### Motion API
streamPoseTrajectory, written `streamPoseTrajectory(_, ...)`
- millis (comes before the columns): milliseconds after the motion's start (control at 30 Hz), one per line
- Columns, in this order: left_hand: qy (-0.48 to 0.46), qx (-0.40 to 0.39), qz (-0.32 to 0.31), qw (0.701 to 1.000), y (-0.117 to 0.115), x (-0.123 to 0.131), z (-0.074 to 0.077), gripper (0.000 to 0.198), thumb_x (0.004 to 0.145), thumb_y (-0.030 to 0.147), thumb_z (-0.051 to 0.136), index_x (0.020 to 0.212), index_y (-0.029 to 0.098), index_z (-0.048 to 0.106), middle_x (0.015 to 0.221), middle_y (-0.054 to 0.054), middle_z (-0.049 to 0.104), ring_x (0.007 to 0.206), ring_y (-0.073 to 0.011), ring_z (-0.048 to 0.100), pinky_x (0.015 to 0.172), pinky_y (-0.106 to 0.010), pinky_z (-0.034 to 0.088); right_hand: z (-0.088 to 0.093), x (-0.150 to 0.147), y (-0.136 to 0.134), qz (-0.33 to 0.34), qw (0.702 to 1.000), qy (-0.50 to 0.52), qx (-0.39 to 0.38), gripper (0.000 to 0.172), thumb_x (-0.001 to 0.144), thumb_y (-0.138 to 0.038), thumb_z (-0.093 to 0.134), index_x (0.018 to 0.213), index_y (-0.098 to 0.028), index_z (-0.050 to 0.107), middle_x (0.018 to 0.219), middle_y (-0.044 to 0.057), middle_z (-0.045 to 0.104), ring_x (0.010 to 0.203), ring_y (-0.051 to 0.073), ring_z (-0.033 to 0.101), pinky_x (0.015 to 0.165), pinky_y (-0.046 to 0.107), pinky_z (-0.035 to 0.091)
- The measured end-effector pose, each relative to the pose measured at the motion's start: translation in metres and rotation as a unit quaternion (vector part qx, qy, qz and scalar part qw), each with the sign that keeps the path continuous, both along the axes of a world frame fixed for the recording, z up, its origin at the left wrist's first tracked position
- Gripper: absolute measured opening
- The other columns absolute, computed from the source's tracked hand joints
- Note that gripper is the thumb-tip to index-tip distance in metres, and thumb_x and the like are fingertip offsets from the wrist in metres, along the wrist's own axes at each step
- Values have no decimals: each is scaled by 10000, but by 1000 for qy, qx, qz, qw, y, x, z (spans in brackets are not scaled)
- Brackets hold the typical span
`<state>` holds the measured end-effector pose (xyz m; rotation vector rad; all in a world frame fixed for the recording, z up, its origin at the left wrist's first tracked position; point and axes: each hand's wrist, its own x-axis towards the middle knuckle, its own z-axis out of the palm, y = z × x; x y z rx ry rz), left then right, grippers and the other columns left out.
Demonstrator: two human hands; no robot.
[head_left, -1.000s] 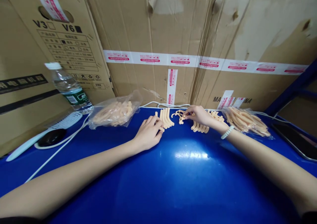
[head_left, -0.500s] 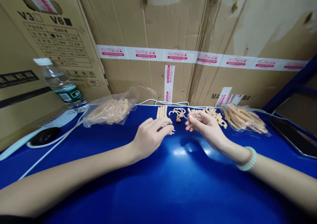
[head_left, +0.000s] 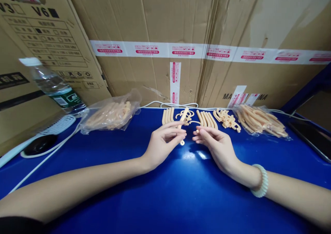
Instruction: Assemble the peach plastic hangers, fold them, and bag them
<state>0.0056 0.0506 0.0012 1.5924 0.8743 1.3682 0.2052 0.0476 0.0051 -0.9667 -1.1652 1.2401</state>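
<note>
My left hand (head_left: 162, 142) is closed in a pinch on a beige plastic arm piece (head_left: 184, 114), a slim bar tilted upright with a hole at its lower end. Facing it across a small gap, my right hand (head_left: 219, 146) pinches a small beige hook (head_left: 194, 122); its thin curve reaches left from the fingertips. Behind the hands lie a row of beige curved bars (head_left: 168, 115) on the left, loose hooks (head_left: 190, 115) in the middle, and a second row of bars (head_left: 207, 119). Further right is a pile of short beige curved parts (head_left: 226, 119).
Plastic bags of beige parts lie at left (head_left: 111, 115) and right (head_left: 261, 122) on the blue table (head_left: 165, 199). A water bottle (head_left: 62, 96), hairbrush (head_left: 55, 125), black mouse-like object (head_left: 40, 144) and white cable stand left. A dark phone-like slab (head_left: 311, 139) lies right; cardboard boxes (head_left: 155, 78) wall the back.
My left hand has turned the bar up, so its length now shows above the fingers. My right hand has come slightly lower and nearer, uncovering the right row. The view has shifted a little.
</note>
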Motion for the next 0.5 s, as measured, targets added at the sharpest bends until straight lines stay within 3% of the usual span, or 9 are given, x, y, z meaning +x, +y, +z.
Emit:
streamPoseTrajectory(100,-66,-87,-10,994,1,0,0,558,751,235,811,1273,226,615,1406,-115,585,853,-201,772,771,-333,656,0,0,-1,23,1000,-16,-10,274,749,-363,846,926,-200,714,865,46,778,724,159,735,734,314,620)
streamPoseTrajectory(167,-83,-119,-21,989,1,0,0,645,739,230,815,1322,217,541,1253,-100,666,835,-207,771,777,-344,650,0,-1,-1,37,999,-13,-21,303,727,-342,867,863,-209,631,840,29,776,703,152,735,696,285,610)
streamPoseTrajectory(267,-81,-133,-46,987,3,0,-1,376,778,260,785,1094,168,603,973,-57,723,905,-227,755,844,-372,628,0,-2,0,61,998,1,-31,387,711,-307,883,892,-231,550,818,6,776,709,145,740,688,258,599)
streamPoseTrajectory(333,-72,-111,-41,990,6,0,-3,235,787,254,773,932,169,609,925,-45,715,948,-214,732,906,-373,600,0,-3,2,81,996,-3,-34,399,721,-294,875,987,-237,583,814,0,773,727,138,737,714,255,598)
streamPoseTrajectory(400,-64,-82,-25,994,8,1,-4,196,777,228,773,850,177,599,894,-24,690,925,-184,711,913,-350,583,0,-3,4,96,995,-24,-33,336,739,-297,859,989,-220,648,823,7,763,750,131,728,736,253,597)
streamPoseTrajectory(500,-52,-68,-25,996,9,1,-4,192,769,206,767,788,186,577,808,7,647,802,-151,685,824,-316,585,-1,-1,7,101,994,-39,-23,204,741,-299,854,843,-200,707,888,21,748,781,128,716,749,252,602)
